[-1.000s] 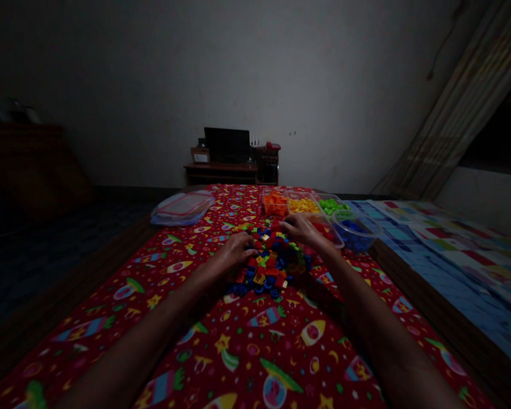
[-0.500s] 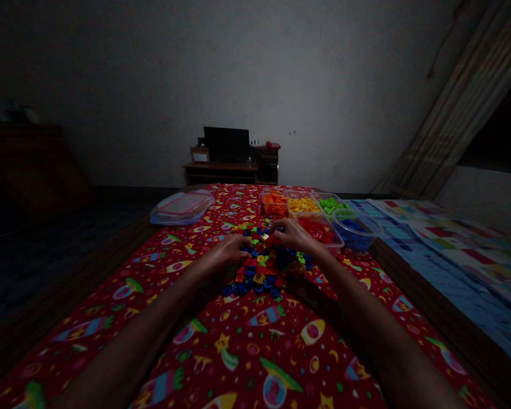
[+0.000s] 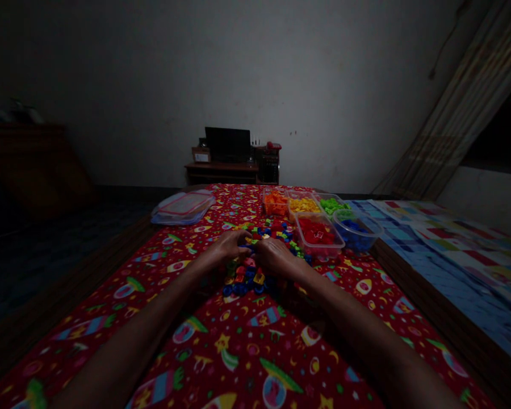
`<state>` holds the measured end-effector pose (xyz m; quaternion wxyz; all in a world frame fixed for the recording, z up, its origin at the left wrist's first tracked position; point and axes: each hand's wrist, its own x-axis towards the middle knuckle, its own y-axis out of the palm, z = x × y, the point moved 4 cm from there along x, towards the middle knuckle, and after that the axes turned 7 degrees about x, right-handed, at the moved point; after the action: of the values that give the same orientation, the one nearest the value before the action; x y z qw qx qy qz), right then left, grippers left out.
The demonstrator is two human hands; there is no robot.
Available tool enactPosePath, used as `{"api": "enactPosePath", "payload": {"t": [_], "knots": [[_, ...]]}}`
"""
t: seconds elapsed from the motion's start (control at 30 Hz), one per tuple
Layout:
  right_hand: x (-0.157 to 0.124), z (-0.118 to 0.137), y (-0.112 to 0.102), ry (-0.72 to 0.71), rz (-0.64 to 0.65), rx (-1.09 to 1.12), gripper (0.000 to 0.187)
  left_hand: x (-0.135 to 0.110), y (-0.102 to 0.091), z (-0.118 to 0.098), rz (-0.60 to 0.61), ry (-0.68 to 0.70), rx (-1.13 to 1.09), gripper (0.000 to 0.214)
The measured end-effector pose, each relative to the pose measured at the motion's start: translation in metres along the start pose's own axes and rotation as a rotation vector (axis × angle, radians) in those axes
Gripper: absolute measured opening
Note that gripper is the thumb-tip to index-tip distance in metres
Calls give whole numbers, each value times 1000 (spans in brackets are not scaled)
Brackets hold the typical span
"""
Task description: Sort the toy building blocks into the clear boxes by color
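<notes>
A mixed pile of small plastic building blocks (image 3: 249, 278) in red, blue, yellow and green lies on the red patterned tablecloth (image 3: 238, 352). My left hand (image 3: 232, 246) is at the pile's left side, fingers and thumb closed on what looks like a blue building block (image 3: 247, 247). Over the middle of the pile, my right hand (image 3: 276, 255) is closed close beside the left one. Its fingertips are hidden behind its back, so what they grip does not show. Both hands cover part of the pile.
Right of the pile stand clear containers of sorted blocks: a red one (image 3: 319, 236), a blue one (image 3: 357, 230), an orange one (image 3: 276, 203), a yellow one (image 3: 303, 205) and a green one (image 3: 331, 204). Stacked lids (image 3: 183, 207) lie at the back left.
My right hand has moved left and nearer to me, from beside the red container to close by my left hand. The left hand has barely shifted.
</notes>
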<state>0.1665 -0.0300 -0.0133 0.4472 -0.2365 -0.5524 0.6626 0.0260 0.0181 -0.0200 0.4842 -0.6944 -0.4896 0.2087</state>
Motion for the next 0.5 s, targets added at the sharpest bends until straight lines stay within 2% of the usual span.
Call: {"api": "enactPosePath", "payload": {"t": [0.1, 0.23, 0.33, 0.5], "knots": [[-1, -1, 4, -44, -8, -7, 20, 2, -2, 5, -19, -16, -96, 40], [3, -14, -8, -79, -111, 187, 21, 2, -7, 6, -37, -68, -266, 37], [8, -26, -18, -30, -211, 384, 22, -2, -11, 1, -39, -93, -445, 41], [18, -34, -10, 94, -206, 618, 30, -11, -4, -9, 8, -188, -722, 46]]}}
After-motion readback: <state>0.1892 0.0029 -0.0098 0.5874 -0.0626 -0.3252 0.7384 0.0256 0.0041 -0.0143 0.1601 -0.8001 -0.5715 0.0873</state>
